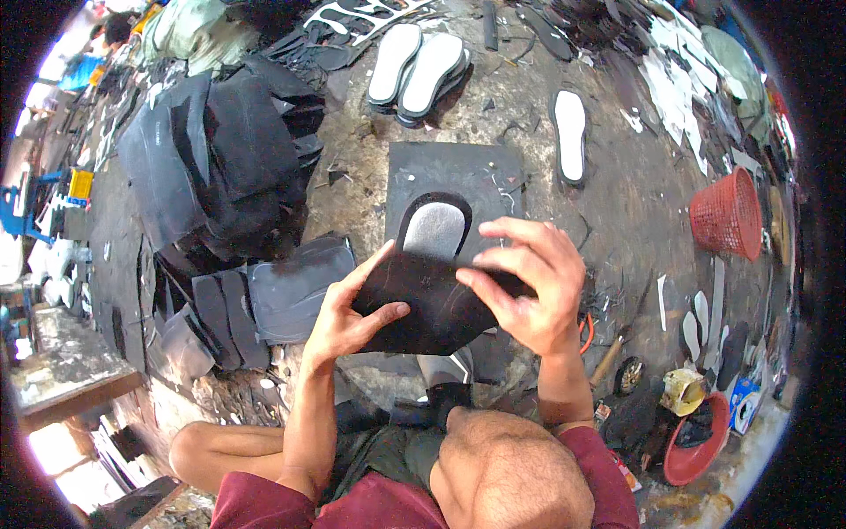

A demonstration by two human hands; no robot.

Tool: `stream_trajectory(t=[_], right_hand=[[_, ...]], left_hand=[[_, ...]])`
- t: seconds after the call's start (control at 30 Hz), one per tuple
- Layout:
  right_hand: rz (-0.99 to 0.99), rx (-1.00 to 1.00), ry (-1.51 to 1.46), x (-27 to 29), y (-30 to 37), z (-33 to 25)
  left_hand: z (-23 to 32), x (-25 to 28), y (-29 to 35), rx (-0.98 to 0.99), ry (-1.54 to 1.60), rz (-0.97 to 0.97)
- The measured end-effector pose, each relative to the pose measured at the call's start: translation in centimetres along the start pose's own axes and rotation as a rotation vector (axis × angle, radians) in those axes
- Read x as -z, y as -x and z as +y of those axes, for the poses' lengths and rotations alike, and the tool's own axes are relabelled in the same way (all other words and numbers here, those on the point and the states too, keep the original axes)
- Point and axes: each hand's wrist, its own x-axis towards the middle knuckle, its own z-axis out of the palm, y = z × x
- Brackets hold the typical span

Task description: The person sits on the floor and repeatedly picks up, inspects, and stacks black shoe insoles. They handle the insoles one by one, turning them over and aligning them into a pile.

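My left hand (357, 313) grips a black flexible sheet piece (427, 304) at its left side, thumb on top and fingers underneath. A sole with a light grey face and black rim (436, 231) sticks out past the sheet's far edge; its other end is hidden. By the sheet's right edge is my right hand (533, 282), its fingers bent and apart, with nothing visible between them. Whether its fingertips touch the sheet I cannot tell. Beneath the work lies a dark square board (419, 167) on the floor.
White-faced soles (432, 75) are stacked ahead, and a single sole (571, 137) lies right of them. Black sheets (229, 150) heap up at the left. At the right stand a red basket (727, 212) and a red bowl (696, 458). Scraps litter the floor.
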Motion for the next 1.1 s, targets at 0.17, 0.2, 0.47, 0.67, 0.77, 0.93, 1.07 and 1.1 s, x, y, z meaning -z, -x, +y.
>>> stream_trajectory(t=[0.17,0.2,0.47,0.67,0.77,0.93,1.07,1.1], right_hand=[[-0.038,-0.19,-0.048,-0.1,-0.1,0.6],[-0.043,-0.216,-0.056,-0.1,-0.1,0.7],[-0.177,-0.52,-0.304,-0.7,-0.7,1.2],[-0.37,-0.495,-0.473,-0.1,-0.7,2.1],[-0.46,-0.59,-0.638,-0.5,-0.2,3.1],[-0.502,-0.871,-0.841,-1.3,0.6,4.1],[-0.468,-0.864,-0.744,-2.7,1.5,4.2],[-0.462,-0.865,-0.69,-3.1,2.0,4.4]], left_hand=[[-0.3,-0.8,0.5,-0.06,0.123,-0.018],[-0.6,-0.9,0.5,-0.079,0.115,-0.024],[0.3,-0.2,0.2,0.075,0.128,-0.103],[2.5,-1.4,-2.0,-0.07,0.025,0.005],[2.0,-0.9,-1.8,0.046,0.199,-0.078],[0.9,-0.2,-2.4,0.241,0.37,-0.13],[0.4,0.0,-3.8,0.335,0.375,-0.106],[3.7,-2.7,-3.7,0.331,0.405,0.109]])
